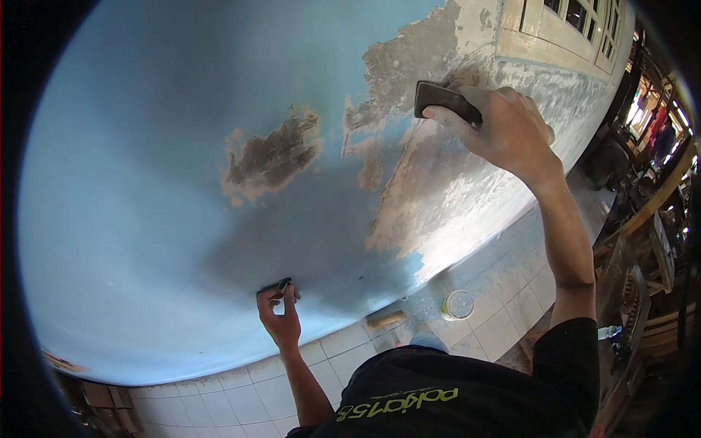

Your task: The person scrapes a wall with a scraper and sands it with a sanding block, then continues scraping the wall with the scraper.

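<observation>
My right hand [515, 131] is wrapped round a dark, flat scraper [445, 101], its wide blade lying at the wall where blue paint has come away. Around it the wall [398, 69] shows rough grey patches, with a pale, streaky area [445, 197] below. Farther left and lower, my left hand [281, 314] is up close to the blue paint [146, 219], its fingers closed on a small, dark, flat piece [276, 285] whose kind is unclear. Between the hands, a bare grey patch [274, 153] with chipped edges breaks the blue surface.
On the white tiled floor [350, 359] stand a white tub [458, 305] and, near the wall, a brownish block [385, 319]. A pale window frame [558, 33] is at the upper right. Wooden pieces [657, 248] and a plastic bottle [609, 333] lie along the right side.
</observation>
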`<state>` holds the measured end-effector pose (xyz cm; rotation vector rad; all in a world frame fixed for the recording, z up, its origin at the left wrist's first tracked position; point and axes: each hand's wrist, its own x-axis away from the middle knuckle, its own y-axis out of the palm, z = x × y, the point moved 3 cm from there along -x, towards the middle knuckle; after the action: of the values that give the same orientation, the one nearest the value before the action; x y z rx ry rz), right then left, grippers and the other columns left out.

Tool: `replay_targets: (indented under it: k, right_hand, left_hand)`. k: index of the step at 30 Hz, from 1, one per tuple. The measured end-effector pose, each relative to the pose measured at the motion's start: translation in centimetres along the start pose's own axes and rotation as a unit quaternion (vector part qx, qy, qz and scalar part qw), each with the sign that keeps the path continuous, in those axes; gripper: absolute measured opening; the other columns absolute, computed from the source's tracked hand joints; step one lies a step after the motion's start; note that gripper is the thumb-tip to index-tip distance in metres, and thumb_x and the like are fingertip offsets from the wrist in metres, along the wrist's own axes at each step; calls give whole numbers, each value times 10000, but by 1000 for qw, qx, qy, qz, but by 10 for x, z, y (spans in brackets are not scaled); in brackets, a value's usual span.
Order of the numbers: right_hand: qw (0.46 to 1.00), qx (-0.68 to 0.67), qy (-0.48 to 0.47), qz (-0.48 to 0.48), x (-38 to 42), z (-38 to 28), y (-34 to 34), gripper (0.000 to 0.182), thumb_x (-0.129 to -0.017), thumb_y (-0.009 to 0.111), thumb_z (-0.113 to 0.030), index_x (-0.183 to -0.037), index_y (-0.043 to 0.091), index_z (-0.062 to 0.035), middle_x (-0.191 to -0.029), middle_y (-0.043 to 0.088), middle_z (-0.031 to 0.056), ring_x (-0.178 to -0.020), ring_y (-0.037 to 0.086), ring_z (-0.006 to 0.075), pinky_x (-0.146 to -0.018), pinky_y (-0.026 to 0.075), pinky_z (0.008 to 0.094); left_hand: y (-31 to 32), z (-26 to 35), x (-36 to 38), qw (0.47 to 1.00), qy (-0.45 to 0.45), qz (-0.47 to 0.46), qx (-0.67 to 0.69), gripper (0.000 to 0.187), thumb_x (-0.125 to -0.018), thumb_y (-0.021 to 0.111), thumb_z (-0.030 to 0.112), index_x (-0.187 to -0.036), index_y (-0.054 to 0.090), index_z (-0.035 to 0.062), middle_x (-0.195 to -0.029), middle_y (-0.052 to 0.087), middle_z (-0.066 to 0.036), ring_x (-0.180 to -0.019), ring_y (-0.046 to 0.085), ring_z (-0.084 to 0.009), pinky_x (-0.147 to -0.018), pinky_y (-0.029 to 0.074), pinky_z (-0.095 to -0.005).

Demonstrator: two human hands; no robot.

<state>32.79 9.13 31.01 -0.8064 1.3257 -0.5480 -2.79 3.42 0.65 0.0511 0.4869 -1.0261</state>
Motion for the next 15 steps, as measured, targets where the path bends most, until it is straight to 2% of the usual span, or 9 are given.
replay_targets:
  k: [4, 6, 10, 12, 13, 15]
  right_hand:
    - [999, -1, -31, 37, 3, 4, 11, 521, -892, 613, -544, -878, 719, -34, -673, 667, 132, -635, 676, 328, -658, 542, 420]
    - [996, -77, -21, 50, 5, 11, 20, 547, -890, 656, -515, -815, 693, 26, -491, 536, 112, -443, 574, 254, -501, 463, 364]
    - [994, -104, -26, 39, 9, 14, 19, 516, -911, 646, -480, -857, 672, 32, -496, 518, 118, -442, 557, 262, -509, 453, 383]
    - [983, -168, 8, -75, 10, 15, 15, 433, -953, 576, -419, -947, 643, 9, -743, 625, 203, -674, 653, 351, -675, 517, 433]
    - [982, -172, 3, -74, 13, 18, 15, 433, -953, 576, -419, -947, 643, 9, -743, 625, 203, -674, 653, 351, -675, 517, 433]
    - [956, -258, -41, -133, 18, 27, 16, 335, -995, 515, -312, -1053, 570, 14, -820, 590, 216, -692, 619, 351, -687, 489, 446]
  left_hand:
    - [2, -3, 2, 1000, -8, 8, 24, 145, -868, 718, 85, -883, 578, 49, -834, 602, -39, -689, 594, -124, -676, 445, -292]
    - [2, -1, 2, 1000, -10, 6, 18, 142, -878, 707, 95, -897, 576, 46, -852, 621, -45, -687, 599, -127, -681, 448, -295]
    - [4, 9, 4, 1000, -22, 0, -6, 140, -891, 693, 108, -908, 569, 47, -870, 640, -55, -692, 599, -132, -689, 452, -301]
    - [6, 14, 6, 999, -34, -2, -14, 150, -900, 691, 130, -921, 569, 45, -884, 655, -61, -701, 602, -142, -694, 453, -309]
    - [6, 12, 7, 999, -34, 4, -16, 150, -900, 691, 130, -921, 569, 45, -884, 655, -61, -701, 602, -142, -694, 453, -309]
    - [6, 11, 10, 998, 20, 44, -48, 141, -906, 685, 110, -940, 574, 29, -876, 640, -67, -742, 608, -150, -708, 466, -309]
